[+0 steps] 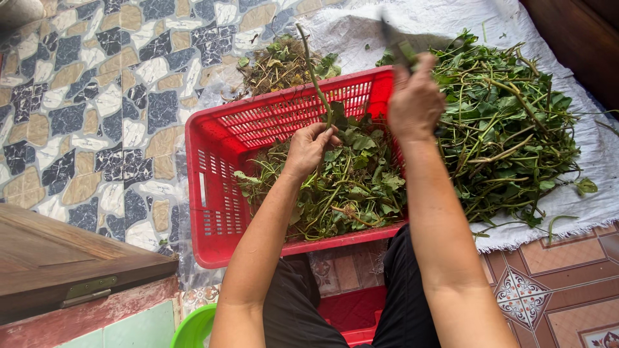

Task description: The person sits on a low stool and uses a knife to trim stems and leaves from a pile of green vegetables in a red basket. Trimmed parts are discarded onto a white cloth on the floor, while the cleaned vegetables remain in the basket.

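Note:
My left hand [311, 147] pinches a long green plant stem [314, 74] that rises upright over a red plastic basket [219, 161]. Trimmed leaves and stems [351, 187] lie heaped in the basket. My right hand [414, 103] is raised above the basket's right rim and grips a knife [394, 40], its blade blurred and pointing away. The stem's lower end is hidden behind my left fingers.
A large pile of leafy green vines [509, 122] lies on a white woven sack [580, 193] to the right. A smaller heap of scraps [277, 64] sits beyond the basket. A wooden lid [58, 258] and a green bowl rim [193, 325] are near left.

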